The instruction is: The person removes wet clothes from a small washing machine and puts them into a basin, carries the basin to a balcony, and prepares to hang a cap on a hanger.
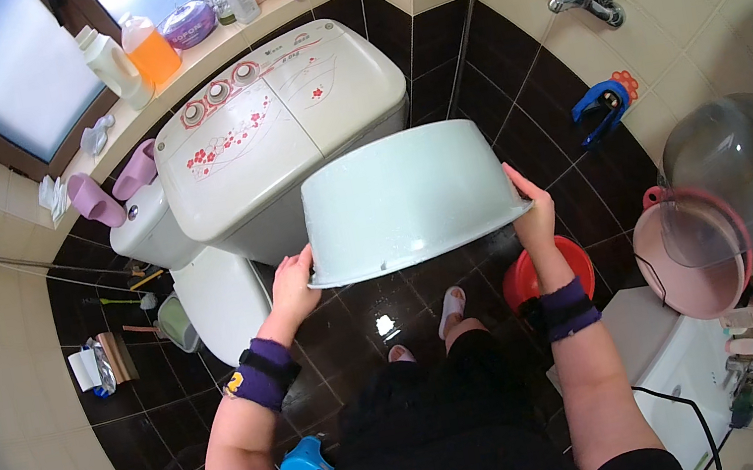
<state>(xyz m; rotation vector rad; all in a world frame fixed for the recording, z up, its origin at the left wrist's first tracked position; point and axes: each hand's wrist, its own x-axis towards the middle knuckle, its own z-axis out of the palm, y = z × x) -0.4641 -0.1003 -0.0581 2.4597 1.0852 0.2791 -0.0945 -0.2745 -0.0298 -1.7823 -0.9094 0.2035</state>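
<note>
Between my two hands a large pale mint plastic tub (405, 195) is held up on its side, its outer wall and base toward the far side and its rim toward me. My left hand (294, 293) grips the rim at the left end, and my right hand (531, 208) grips it at the right end. Both sets of fingers are partly hidden by the tub. Just beyond it stands a white twin-tub washing machine (276, 122) with red flower prints and round knobs, its lids down.
A white toilet (222, 302) stands left of the washer, with lilac slippers (96, 201) on its tank. Near my right arm are a red bucket (575, 262), a pink basin (692, 250) and a white sink (693, 371). A blue stool (306, 469) is low left. Bottles (150, 48) line the windowsill.
</note>
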